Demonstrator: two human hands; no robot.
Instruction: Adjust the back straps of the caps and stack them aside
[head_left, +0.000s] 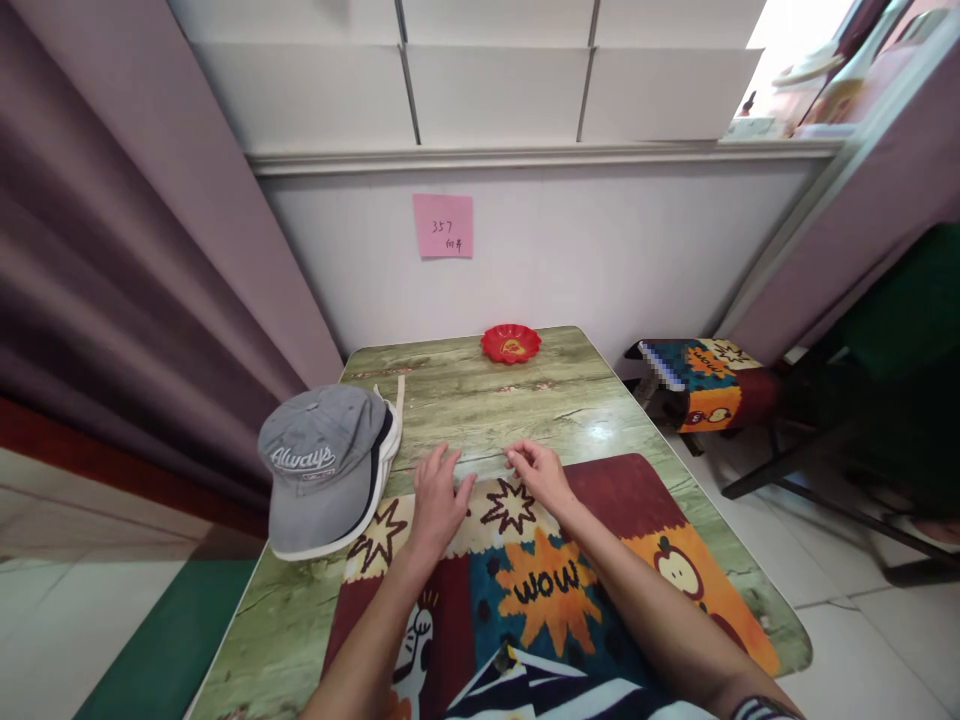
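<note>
My left hand [440, 498] rests at the far edge of a colourful printed mat [551, 590], close to a grey cap. Its thumb stands apart from the fingers and nothing shows in it. To the right, my right hand [541, 475] is held over the same edge, with the fingers curled in and the tips close to the thumb. Whether something small is pinched there I cannot make out. The grey cap [322, 465], lettered "Always", sits on the table's left side over white headwear [388, 450] with a pale strap standing up.
A red scalloped dish [511, 344] stands near the back of the green wood-pattern table [442, 390]. A pink note [443, 226] is on the wall behind. On the right are a stool with a printed cover [716, 385] and a dark-clothed person [900, 340]. Curtains [172, 230] hang at left.
</note>
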